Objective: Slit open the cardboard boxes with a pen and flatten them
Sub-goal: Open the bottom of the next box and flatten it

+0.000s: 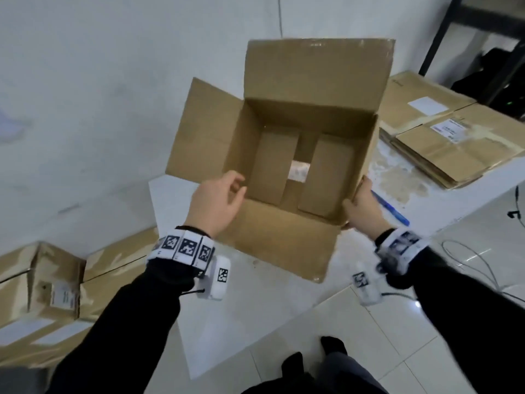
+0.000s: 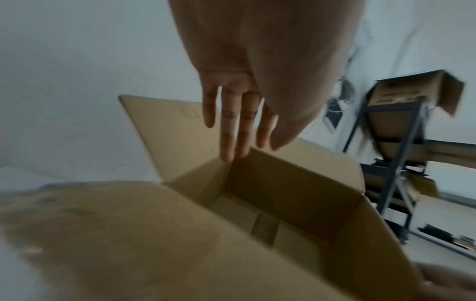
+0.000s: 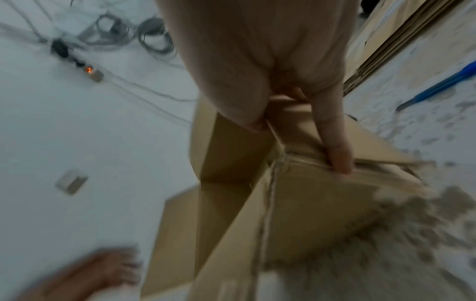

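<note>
White table (image 1: 199,322) carries the open box (image 1: 284,155), empty, so likely light, its walls stiff but foldable. Right hand (image 1: 362,207) clamps the near right corner; left hand (image 1: 217,201) hovers, fingers loose, seemingly holding nothing. Pen (image 1: 393,210) lies beside.

The open box (image 1: 298,155) sits on the table (image 1: 255,322), the pen (image 1: 393,207) just right, the flattened boxes (image 1: 443,143) farther right.
</note>
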The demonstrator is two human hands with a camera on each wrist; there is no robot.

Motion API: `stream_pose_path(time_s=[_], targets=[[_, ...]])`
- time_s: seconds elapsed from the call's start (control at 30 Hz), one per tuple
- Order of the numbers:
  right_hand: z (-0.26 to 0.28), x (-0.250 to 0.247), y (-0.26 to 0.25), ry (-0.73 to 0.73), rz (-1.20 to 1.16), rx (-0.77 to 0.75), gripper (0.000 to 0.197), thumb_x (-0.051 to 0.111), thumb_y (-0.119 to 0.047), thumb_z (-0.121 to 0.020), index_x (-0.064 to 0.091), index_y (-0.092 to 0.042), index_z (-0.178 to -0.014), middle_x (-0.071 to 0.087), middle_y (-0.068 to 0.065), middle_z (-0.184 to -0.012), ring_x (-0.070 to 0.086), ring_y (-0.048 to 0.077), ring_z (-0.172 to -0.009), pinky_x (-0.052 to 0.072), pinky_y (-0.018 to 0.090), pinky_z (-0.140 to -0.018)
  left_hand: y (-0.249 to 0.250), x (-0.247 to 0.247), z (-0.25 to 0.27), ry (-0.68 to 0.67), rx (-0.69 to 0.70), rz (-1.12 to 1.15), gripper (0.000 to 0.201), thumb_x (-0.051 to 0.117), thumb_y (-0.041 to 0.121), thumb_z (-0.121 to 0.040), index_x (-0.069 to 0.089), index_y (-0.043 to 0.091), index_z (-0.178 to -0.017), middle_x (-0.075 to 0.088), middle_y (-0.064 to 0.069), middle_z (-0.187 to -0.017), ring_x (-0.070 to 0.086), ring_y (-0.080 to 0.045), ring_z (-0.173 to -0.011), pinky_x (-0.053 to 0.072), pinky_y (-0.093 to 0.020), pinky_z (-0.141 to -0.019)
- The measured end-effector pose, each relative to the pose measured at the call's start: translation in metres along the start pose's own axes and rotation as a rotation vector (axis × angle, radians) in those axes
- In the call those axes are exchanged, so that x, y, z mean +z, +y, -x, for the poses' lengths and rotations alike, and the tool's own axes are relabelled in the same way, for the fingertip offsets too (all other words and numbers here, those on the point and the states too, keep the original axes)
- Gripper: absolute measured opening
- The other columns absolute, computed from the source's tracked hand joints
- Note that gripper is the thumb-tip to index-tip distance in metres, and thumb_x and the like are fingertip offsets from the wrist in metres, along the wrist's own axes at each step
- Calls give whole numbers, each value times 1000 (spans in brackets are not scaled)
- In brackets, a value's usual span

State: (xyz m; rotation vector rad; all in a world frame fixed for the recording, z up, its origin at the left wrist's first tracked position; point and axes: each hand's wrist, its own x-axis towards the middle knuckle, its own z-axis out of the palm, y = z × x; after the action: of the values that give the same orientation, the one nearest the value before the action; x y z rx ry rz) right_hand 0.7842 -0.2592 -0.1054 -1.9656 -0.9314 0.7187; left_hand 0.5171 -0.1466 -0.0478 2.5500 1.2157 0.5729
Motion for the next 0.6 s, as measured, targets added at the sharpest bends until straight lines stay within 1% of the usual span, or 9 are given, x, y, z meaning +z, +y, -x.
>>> stream_pose_path(time_s=[0.07,0.13,0.2,0.27,0.33,0.4,0.47,0.53,0.6], targets=[[16,32,11,97,-99,-80,72,45,3,-87,4,-1,-146,30,19,-144,39,36,-127,37,51,-105,30,2,-20,64,139,48,36,48,35,-97,53,17,-127,63,0,-116,59,-15,-103,49,-36,-93],[35,65,19,162,-235,-38,77,45,5,-88,-1,-8,-149,17,21,-152,22,35,-139,21,48,-116,57,8,-39,81,188,100,55,42,43,-97,34,17,-145,45,-5,-143,43,-17,-129,32,-29,-109],[50,97,29,172,-199,-64,80,43,1,-87,-7,-9,-148,3,25,-155,6,38,-144,11,52,-117,80,13,-52,99,197,221,70,42,47,-97,14,13,-152,22,-9,-157,22,-20,-143,17,-27,-114],[58,123,48,127,24,-146,79,40,-12,-81,-3,-4,-146,2,30,-152,3,43,-143,12,54,-116,92,16,-61,120,161,301,75,40,50,-96,7,14,-153,9,-10,-160,12,-24,-145,12,-35,-116],[73,126,54,5,129,-173,79,50,-23,-86,3,-8,-148,-2,22,-155,-1,36,-145,9,49,-119,94,17,-68,87,61,195,74,36,60,-93,11,24,-153,9,-9,-160,13,-30,-143,15,-46,-114],[92,114,57,-77,150,-294,78,57,-28,-91,8,-10,-149,-14,12,-156,-5,22,-145,7,34,-118,90,16,-74,-87,-16,-47,77,35,72,-86,23,30,-149,17,-6,-157,14,-32,-140,21,-53,-110],[107,91,60,-123,134,-367,65,51,-36,-94,20,-14,-146,-6,2,-156,14,10,-138,19,25,-113,87,12,-79,-301,-24,-191,84,38,79,-79,30,29,-146,24,-5,-154,11,-34,-141,26,-56,-108],[109,61,64,-167,86,-351,48,44,-43,-94,39,-17,-134,23,-2,-147,32,1,-127,31,24,-109,87,6,-83,-439,-51,-224,89,46,78,-75,31,26,-145,27,-7,-151,8,-37,-142,28,-55,-110],[103,29,66,-184,11,-294,26,42,-38,-97,57,-22,-110,56,-6,-118,53,1,-106,45,32,-97,89,-2,-82,-533,-87,-253,91,54,76,-73,32,25,-144,27,-9,-150,8,-40,-141,27,-56,-110]])
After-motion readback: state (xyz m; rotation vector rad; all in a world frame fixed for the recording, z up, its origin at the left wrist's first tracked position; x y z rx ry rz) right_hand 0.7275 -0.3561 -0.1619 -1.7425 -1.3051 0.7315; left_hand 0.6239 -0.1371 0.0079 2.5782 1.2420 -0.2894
